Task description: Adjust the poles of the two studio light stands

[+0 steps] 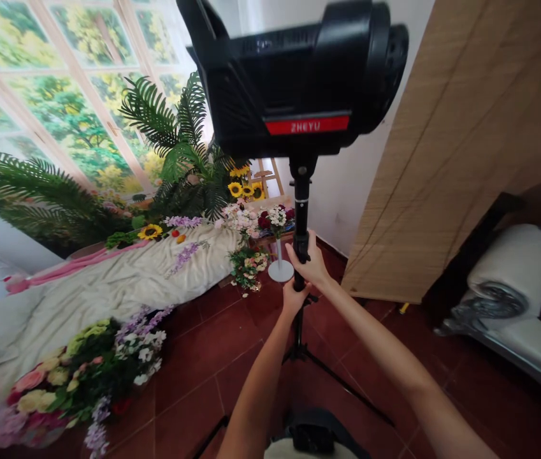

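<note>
A black studio light (280, 83) with a red ZHEYU label sits on top of a black light stand (301, 217), close in front of me. My right hand (316, 262) is wrapped round the upper part of the pole, at a clamp with a knob. Just below it, my left hand (294, 298) grips the same pole. The stand's legs are spread on the floor beneath my arms. Parts of the fingers of both hands are hidden behind the pole.
To the left is a low bed (108, 280) with cream cloth and flowers. A large bouquet (83, 376) stands at its near side. Palm fronds (179, 140) and a white round-based stand (280, 270) are beyond. A woven blind (418, 159) and a white carved sofa (513, 287) are right.
</note>
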Demonstrator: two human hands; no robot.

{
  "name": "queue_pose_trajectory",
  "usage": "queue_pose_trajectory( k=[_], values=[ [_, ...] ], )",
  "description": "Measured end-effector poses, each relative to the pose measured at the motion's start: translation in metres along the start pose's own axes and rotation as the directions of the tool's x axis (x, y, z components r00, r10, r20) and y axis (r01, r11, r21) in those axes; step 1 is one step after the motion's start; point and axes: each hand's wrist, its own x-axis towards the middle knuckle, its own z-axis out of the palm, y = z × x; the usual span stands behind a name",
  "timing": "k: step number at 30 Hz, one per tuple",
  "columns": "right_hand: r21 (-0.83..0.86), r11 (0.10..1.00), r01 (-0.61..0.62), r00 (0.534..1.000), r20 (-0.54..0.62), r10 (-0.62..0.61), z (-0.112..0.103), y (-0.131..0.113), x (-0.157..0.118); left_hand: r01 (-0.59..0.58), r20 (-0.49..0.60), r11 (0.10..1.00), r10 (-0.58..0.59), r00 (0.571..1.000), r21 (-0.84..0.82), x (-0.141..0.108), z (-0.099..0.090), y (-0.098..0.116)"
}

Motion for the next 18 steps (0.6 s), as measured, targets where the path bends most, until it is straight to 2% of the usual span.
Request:
queue_pose_trajectory(
  k=[4, 6, 14, 18],
  values=[
    [0.076, 0.994, -0.072, 0.983, 0.177, 0.057, 0.000, 0.029, -0.027, -0.025, 0.023, 0.999, 0.025, 0.999, 0.033, 0.006, -0.001, -0.005],
    [0.082, 0.991, -0.105, 0.970, 0.227, 0.084, 0.002, 0.041, -0.039, -0.026, 0.022, 0.999, 0.025, 0.999, 0.033, 0.007, -0.001, -0.005],
    [0.030, 0.984, -0.177, 0.976, 0.138, 0.171, 0.016, 0.059, -0.061, -0.015, -0.035, 1.000, 0.014, 0.999, -0.016, 0.003, -0.002, -0.013],
    [0.044, 0.980, -0.192, 0.976, 0.109, 0.186, 0.022, 0.066, -0.068, 0.091, -0.068, 0.988, -0.100, 0.993, -0.124, 0.003, 0.003, -0.015]
  ],
)
